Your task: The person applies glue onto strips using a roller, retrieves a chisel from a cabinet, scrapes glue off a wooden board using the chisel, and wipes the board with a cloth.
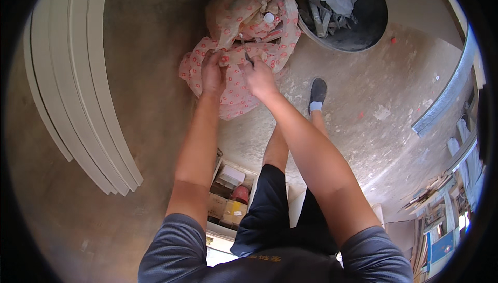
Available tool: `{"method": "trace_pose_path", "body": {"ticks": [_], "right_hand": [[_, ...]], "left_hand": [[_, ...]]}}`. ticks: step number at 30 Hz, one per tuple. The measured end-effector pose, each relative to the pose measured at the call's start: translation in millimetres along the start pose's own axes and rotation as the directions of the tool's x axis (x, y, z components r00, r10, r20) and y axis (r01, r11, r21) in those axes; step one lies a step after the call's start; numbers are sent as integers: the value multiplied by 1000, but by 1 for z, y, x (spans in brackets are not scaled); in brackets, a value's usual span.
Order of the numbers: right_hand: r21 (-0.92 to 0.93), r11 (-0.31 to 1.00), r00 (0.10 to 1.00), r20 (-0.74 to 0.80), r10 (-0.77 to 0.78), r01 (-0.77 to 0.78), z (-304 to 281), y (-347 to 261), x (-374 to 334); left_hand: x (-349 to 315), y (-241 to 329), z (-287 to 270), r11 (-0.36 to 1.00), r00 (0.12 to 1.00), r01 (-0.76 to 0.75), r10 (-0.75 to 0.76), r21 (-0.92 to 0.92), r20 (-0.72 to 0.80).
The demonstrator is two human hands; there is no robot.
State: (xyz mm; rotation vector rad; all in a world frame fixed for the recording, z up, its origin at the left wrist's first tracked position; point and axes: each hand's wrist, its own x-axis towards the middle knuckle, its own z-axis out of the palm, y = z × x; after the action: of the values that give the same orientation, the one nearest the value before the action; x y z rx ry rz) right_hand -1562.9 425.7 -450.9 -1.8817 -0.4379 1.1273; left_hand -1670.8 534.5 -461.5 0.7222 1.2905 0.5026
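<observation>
- Your left hand (212,73) pinches the spotted plastic bag (244,39) on the floor (363,101); a hard tug could tear the thin film.
- Your right hand (259,75) is closed round a thin dark tool (248,56), which could pierce the bag.

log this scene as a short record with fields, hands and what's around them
left hand: gripping the edge of the patterned bag
right hand: on the bag's opening, fingers around a thin dark tool
bag: pink-spotted, open, on the concrete floor
behind bag: black tub with scraps
left side: pale long boards
below: open box of small items
</observation>
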Motion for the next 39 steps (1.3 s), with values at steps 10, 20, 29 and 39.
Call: {"method": "trace_pose_path", "body": {"ticks": [10,20,29,39], "right_hand": [[-281,946,960,178,216,-161,21,-18,-3],[-578,816,972,176,154,-25,7,-24,4],[-525,851,960,251,124,28,-27,-52,-56],[-173,958,953,-240,184,-228,-144,14,-108]], "left_hand": [[29,-6,5,899,913,401,-407,174,1],[65,-50,3,852,907,420,-404,314,-117],[125,10,-88,711,961,257,-114,654,-254],[-31,10,78,667,837,-542,487,512,250]]}}
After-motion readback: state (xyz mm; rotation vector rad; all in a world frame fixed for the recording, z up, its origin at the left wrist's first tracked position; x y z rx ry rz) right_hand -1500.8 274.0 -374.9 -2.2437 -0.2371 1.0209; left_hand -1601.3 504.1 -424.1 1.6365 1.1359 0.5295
